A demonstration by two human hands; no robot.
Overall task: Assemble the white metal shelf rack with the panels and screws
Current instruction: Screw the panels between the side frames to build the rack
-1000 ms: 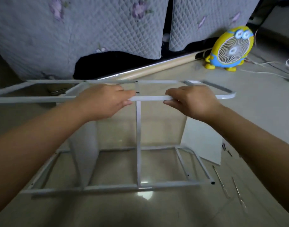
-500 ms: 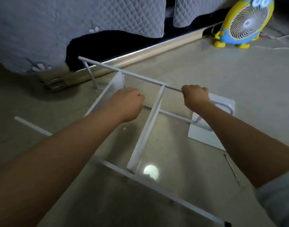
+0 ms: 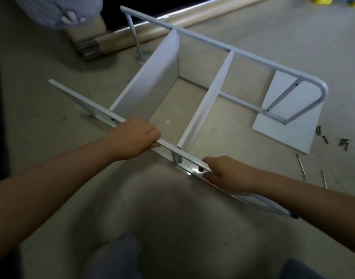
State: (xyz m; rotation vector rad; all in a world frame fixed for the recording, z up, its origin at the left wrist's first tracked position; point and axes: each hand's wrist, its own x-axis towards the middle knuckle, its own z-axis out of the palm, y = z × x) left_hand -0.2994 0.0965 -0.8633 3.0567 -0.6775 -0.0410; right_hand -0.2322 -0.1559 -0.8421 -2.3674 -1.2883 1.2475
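The partly built white metal shelf rack (image 3: pixel 251 56) stands on the floor, two side frames joined by two white panels (image 3: pixel 150 77). My left hand (image 3: pixel 134 140) grips the near frame's rail (image 3: pixel 82 99) beside the wide panel. My right hand (image 3: pixel 227 174) pinches the same rail further right, past the narrow panel (image 3: pixel 208 97). A loose white panel (image 3: pixel 293 121) lies flat under the far frame's rounded end. Screws (image 3: pixel 342 142) lie scattered to its right.
Two thin metal rods (image 3: pixel 302 168) lie on the floor at right. A bed base with a wooden rail (image 3: pixel 172 19) and a quilted cover (image 3: pixel 68 11) runs along the back. My knees (image 3: pixel 116 256) are at the bottom.
The rack has turned and come nearer. Both hands moved from the far frame's rail to the near frame's rail. The view has tilted down, and the fan has almost left it.
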